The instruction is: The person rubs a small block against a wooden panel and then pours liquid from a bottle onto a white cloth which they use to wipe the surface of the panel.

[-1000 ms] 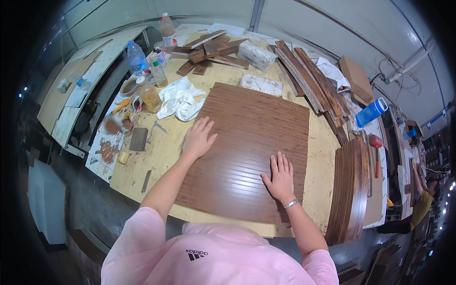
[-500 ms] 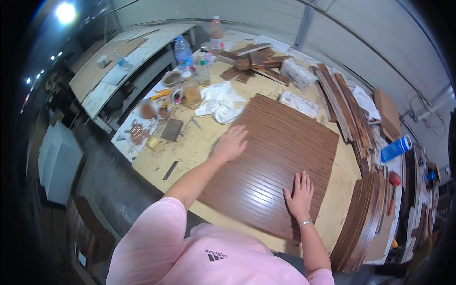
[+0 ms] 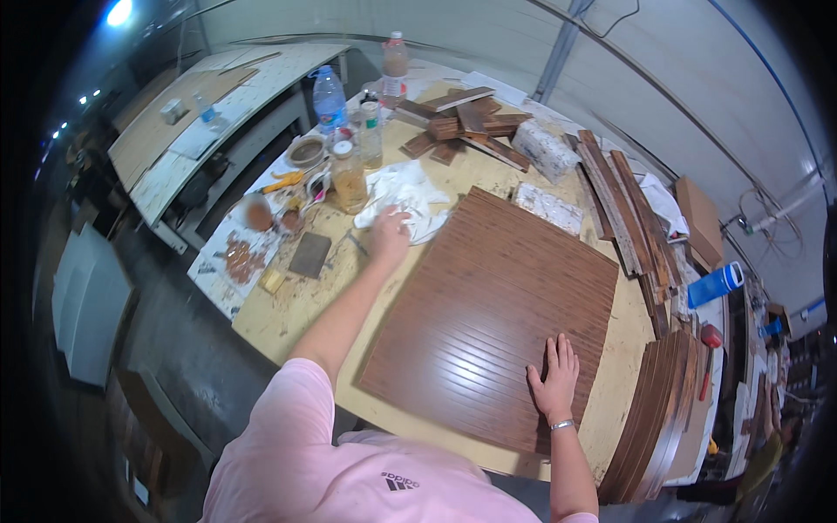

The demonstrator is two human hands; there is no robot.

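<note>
A square brown wood panel (image 3: 488,288) with fine parallel grooves lies flat on the yellowish worktop (image 3: 261,327). My right hand (image 3: 555,382) rests flat near the panel's right front part, fingers stretched out and a metal band at the wrist. Off the panel's left side, my left hand (image 3: 390,235) is at the near edge of a crumpled white cloth (image 3: 418,187). Its fingers are slightly bent and apart, a little blurred, and touch or hover over the cloth. Left of that hand lies a dark flat block (image 3: 310,254); a small yellow block (image 3: 272,280) is beside it.
Several bottles, among them a capped jar of amber liquid (image 3: 348,179), stand behind the cloth. Wood offcuts (image 3: 471,122) are heaped at the back. Long strips (image 3: 623,205) and stacked curved brown boards (image 3: 645,418) line the right, near a red-headed mallet (image 3: 711,338).
My left hand has left the panel's left side and moved away from me to the white cloth. The right hand stays on the panel. The view has shifted slightly.
</note>
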